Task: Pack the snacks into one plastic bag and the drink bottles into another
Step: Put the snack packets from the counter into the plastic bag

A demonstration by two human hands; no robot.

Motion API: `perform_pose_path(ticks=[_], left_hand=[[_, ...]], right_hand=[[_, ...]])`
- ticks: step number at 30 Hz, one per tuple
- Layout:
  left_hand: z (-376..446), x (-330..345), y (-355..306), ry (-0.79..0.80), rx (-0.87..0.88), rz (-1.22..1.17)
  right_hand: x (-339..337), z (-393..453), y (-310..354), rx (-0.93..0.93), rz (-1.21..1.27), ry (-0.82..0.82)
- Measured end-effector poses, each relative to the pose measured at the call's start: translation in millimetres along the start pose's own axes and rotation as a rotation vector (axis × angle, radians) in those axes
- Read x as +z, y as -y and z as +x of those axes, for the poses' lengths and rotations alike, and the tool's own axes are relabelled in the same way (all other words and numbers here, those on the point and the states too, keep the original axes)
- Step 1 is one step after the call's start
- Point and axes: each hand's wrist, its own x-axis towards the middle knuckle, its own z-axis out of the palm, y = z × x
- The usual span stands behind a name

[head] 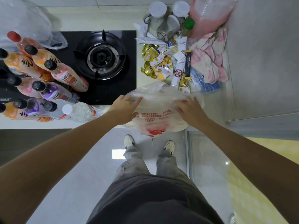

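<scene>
Plastic bag (159,110) lies flat at the surface (140,88) edge w/ its printed end hanging over, under both my hands. Left hand (125,109) fingers spread, pressing its left side; right hand (189,110) likewise on the right, neither clenched. Snacks (163,63) piled just beyond my fingertips; drink bottles (48,84) well off to the left of the left fingers. Prob. opening the mouth now: I'd rub the layers apart, then hold one rim up before loading.
</scene>
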Motion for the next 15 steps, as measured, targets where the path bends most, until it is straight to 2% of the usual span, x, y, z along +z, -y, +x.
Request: perform_pose_path(ticks=[9, 15], left_hand=[[-10, 2, -19, -0.024, -0.041, 0.001], [-29, 1, -22, 0.049, -0.038, 0.037]], right_hand=[[6, 6, 4, 0.121, -0.172, 0.214], [11, -1, -6, -0.065, -0.233, 0.167]])
